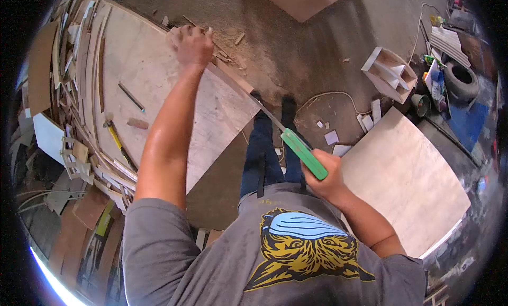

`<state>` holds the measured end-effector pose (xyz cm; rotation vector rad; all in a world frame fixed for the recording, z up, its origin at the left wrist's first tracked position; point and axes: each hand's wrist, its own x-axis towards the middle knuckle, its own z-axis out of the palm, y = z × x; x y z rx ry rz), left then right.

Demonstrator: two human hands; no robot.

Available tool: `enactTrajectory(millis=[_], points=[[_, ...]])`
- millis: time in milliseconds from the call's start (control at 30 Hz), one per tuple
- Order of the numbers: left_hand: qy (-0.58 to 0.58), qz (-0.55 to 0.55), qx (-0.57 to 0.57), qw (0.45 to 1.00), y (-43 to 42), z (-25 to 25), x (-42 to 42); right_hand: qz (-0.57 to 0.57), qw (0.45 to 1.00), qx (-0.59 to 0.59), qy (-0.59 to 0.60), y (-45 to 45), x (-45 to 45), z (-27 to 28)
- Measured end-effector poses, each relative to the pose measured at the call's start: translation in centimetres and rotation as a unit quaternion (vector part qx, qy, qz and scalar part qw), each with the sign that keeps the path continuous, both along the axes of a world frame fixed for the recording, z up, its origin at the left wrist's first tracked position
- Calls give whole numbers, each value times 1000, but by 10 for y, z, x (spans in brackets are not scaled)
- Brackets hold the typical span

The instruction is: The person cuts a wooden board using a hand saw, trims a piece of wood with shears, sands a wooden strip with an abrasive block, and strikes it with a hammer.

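Note:
My right hand (325, 175) is wrapped round the green handle of a handsaw (302, 153). Its thin blade, seen almost edge-on, points away to the near corner of the wooden tabletop (217, 121). Along the tabletop's right edge runs a narrow wooden strip (233, 78), and the blade's far end meets the area where this strip ends; whether it touches cannot be made out. Farther up, my left hand (191, 46) is closed over the strip and the tabletop edge, its fingertips partly hidden.
On the tabletop lie a yellow-handled hammer (120, 144) and a dark thin rod (131, 97). Stacked wood strips (79, 115) crowd the left side. A large pale board (407, 179) stands at right, near an open wooden box (389, 74) and a tyre (461, 81). Sawdust (233, 39) covers the floor.

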<state>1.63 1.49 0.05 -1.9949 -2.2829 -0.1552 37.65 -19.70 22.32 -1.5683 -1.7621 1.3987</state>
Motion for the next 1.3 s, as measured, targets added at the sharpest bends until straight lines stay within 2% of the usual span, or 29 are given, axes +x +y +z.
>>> enactTrajectory(millis=[33, 67, 167, 267, 367, 467, 567, 667, 767, 933, 1067, 1300], points=[[-1, 38, 32, 999, -2, -4, 5, 4, 1000, -10, 2, 1, -6, 2], [-68, 64, -26, 995, -3, -6, 6, -7, 1000, -12, 1, 1, -10, 3], [-41, 19, -49, 998, 0, 1, -5, -29, 999, -39, 7, 0, -9, 6], [-20, 37, -127, 991, 3, 7, -5, -29, 1000, 3, 2, -8, 5, 13], [-8, 35, -155, 987, 3, 27, 3, -57, 998, -29, -17, -22, 27, 25], [-50, 18, -111, 992, 6, 1, -8, -51, 998, -36, -21, -19, 29, 29], [-58, 1, -39, 998, -3, -3, -7, -45, 999, -23, -19, -16, 30, 26], [-36, 29, -80, 996, -1, 7, -2, -20, 1000, 1, -21, -10, 27, 25], [-9, 18, -51, 999, 3, 17, 1, 45, 997, 46, -48, -9, 30, 23], [-107, -43, 10, 993, -6, 7, -11, 119, 983, 88, -112, -34, 22, 27], [-91, -38, 6, 995, -5, 13, -9, 96, 987, 77, -101, -40, 10, 30], [-69, -106, -114, 985, -2, 27, -18, -23, 997, 14, -78, -33, -7, 59]])
